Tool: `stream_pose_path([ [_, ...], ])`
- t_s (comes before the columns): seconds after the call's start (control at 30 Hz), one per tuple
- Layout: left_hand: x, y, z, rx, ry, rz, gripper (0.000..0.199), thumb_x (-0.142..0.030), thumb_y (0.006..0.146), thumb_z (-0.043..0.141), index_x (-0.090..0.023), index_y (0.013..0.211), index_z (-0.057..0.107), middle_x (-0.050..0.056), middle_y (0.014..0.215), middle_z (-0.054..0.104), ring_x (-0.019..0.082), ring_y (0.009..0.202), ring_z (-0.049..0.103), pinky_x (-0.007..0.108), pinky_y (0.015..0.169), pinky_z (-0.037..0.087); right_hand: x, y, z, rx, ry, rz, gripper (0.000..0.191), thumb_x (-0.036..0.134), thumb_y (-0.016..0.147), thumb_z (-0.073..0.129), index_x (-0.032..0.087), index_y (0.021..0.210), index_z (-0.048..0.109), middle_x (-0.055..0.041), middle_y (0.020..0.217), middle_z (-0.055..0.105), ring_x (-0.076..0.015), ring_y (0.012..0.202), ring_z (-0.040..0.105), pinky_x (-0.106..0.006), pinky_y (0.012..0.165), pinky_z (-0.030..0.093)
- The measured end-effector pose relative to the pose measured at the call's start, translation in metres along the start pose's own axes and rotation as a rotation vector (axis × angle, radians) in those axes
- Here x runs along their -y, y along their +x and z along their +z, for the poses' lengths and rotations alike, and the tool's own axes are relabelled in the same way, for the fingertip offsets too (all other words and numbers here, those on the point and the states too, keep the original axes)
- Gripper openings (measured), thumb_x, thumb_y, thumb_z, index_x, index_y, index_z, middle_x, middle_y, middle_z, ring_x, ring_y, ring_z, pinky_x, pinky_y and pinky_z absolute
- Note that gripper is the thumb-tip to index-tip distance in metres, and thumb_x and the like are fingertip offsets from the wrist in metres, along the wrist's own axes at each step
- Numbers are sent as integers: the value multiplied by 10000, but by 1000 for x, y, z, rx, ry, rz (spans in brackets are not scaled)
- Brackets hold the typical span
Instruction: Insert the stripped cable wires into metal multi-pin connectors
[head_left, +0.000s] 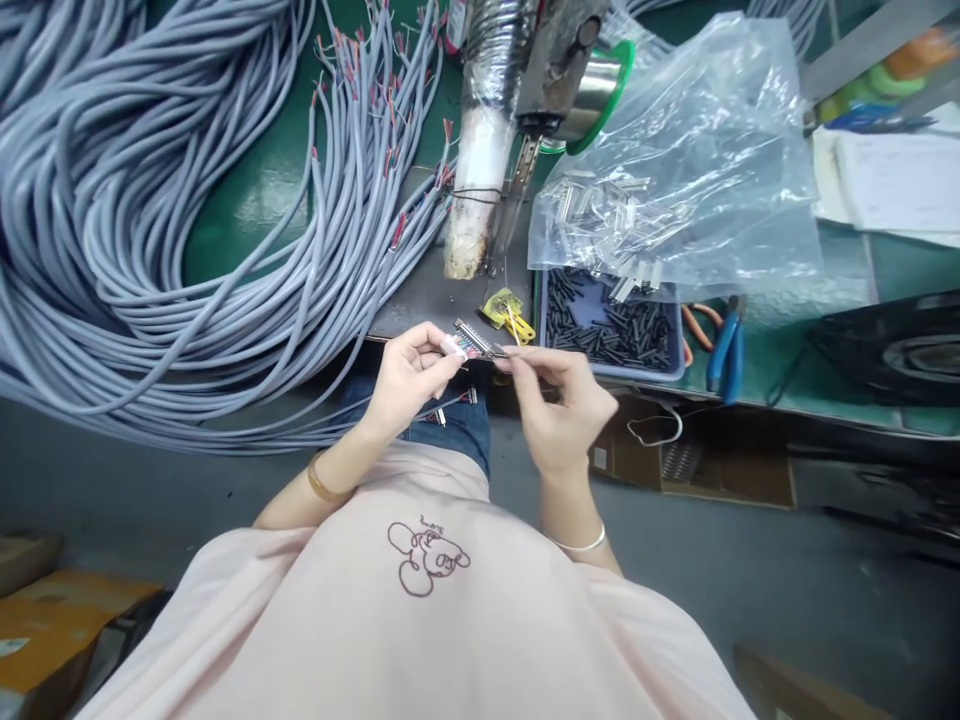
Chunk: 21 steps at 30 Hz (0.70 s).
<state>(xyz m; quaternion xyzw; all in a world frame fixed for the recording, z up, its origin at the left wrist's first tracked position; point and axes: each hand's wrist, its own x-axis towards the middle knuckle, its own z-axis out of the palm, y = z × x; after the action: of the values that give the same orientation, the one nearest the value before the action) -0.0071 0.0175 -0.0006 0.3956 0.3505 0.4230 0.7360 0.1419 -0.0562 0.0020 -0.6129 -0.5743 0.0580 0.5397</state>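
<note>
My left hand [411, 382] is closed in a pinch on the wired end of a multi-pin connector [474, 338], where thin coloured wires meet its metal body. Something white shows at these fingertips. My right hand [561, 402] pinches at the connector's right end; a thin dark piece shows between its fingertips, too small to name. Just beyond the connector lies a yellow object [517, 318] on the bench edge. Below my left hand, other wired connectors [439, 415] hang over my lap.
Grey cables [247, 300] with stripped ends cover the left. A soldering iron [514, 200] on a stand points down beside a white wrapped rod [474, 190]. Behind my right hand are a blue tray [600, 375] of black tubes, a plastic bag [720, 150] of metal parts, and pliers [724, 355].
</note>
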Motion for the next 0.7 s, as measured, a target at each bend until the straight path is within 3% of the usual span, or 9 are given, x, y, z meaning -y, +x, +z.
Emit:
stream_pose_path([
  [0.1, 1, 4, 1, -1, 6, 16, 373, -322, 649, 876, -172, 668, 536, -69, 562, 568, -6, 347, 389, 121, 335, 253, -6, 1, 10, 71, -51, -117, 79, 173, 928, 682, 227, 880, 651, -33, 999, 803, -182, 910, 784, -304, 763, 641],
  [0.27, 4, 14, 4, -24, 36, 66, 368, -306, 670, 859, -186, 667, 511, -90, 530, 521, -5, 341, 355, 133, 337, 256, -14, 7, 20, 30, -65, -212, 127, 121, 915, 655, 230, 855, 626, -40, 1009, 807, -183, 906, 782, -327, 808, 631],
  [0.5, 5, 27, 7, -71, 101, 176, 332, -262, 692, 832, -179, 689, 511, -61, 665, 583, -6, 445, 404, 129, 413, 333, -17, 18, 22, 35, -48, -168, 117, 157, 936, 643, 236, 854, 616, -41, 1003, 802, -192, 934, 780, -338, 820, 628],
  [0.7, 2, 31, 10, -74, 105, 188, 332, -259, 698, 827, -181, 694, 504, -59, 683, 582, 11, 496, 452, 141, 481, 400, -20, 23, 25, 27, -50, -160, 114, 193, 957, 631, 236, 853, 612, -35, 1009, 793, -186, 928, 773, -328, 776, 618],
])
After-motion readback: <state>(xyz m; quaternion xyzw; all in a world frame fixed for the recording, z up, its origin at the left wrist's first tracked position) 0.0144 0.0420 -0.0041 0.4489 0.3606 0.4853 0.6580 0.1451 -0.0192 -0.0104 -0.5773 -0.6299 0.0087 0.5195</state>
